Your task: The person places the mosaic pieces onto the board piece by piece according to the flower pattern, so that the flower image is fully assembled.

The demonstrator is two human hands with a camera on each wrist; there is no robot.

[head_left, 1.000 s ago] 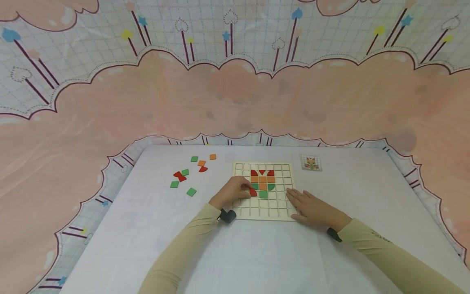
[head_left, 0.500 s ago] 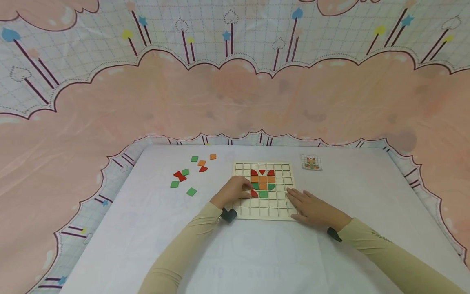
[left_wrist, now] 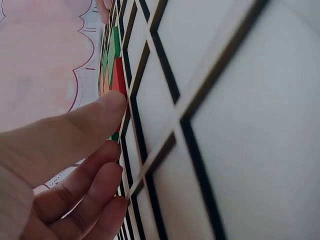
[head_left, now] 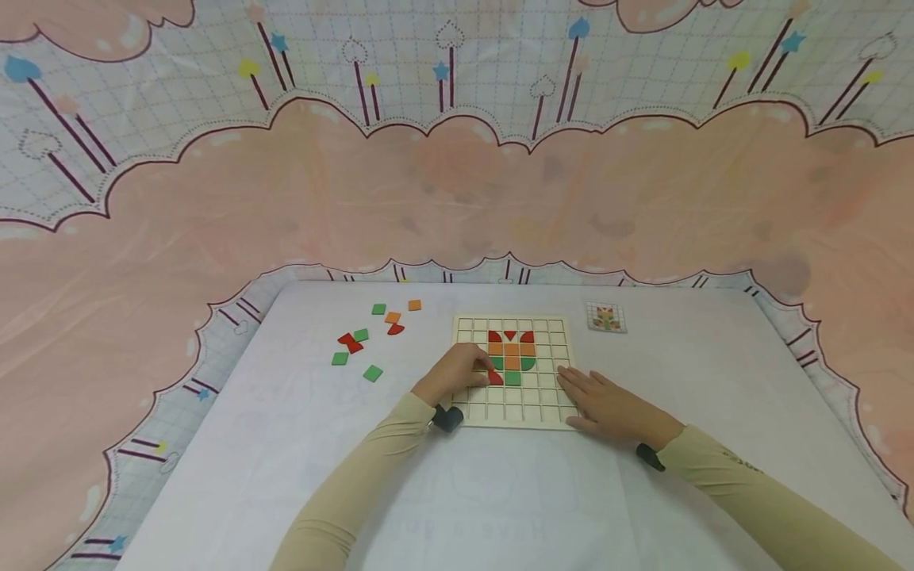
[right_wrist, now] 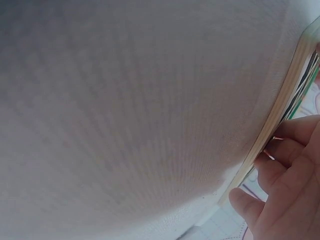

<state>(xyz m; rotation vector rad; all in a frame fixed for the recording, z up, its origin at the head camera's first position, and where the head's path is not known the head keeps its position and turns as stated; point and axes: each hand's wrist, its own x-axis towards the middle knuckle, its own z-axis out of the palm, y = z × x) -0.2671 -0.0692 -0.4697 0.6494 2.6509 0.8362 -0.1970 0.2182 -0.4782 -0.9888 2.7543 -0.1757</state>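
Observation:
My left hand [head_left: 457, 374] is over the left half of a pale wooden grid board [head_left: 528, 413]. Its thumb and forefinger pinch a curved red tile [head_left: 495, 379], which sits beside the green square tile [head_left: 512, 379]. In the left wrist view the thumb lies against the red tile [left_wrist: 119, 75], and the other fingers curl below. Above it, red, orange and green tiles [head_left: 512, 362] form a tulip-like shape on the grid. My right hand [head_left: 617, 408] rests on the board's right edge with fingers extended; in the right wrist view its fingers touch the board's side [right_wrist: 270, 120].
Loose green, orange and red tiles [head_left: 373, 373] lie scattered on the white table [head_left: 286, 460], left of the board. A small pattern card [head_left: 605, 316] with a coloured flower on a grid lies at the back right.
The red tile has shifted slightly right and settled into the cell left of the green square, with my left hand following it. My right hand stays in place.

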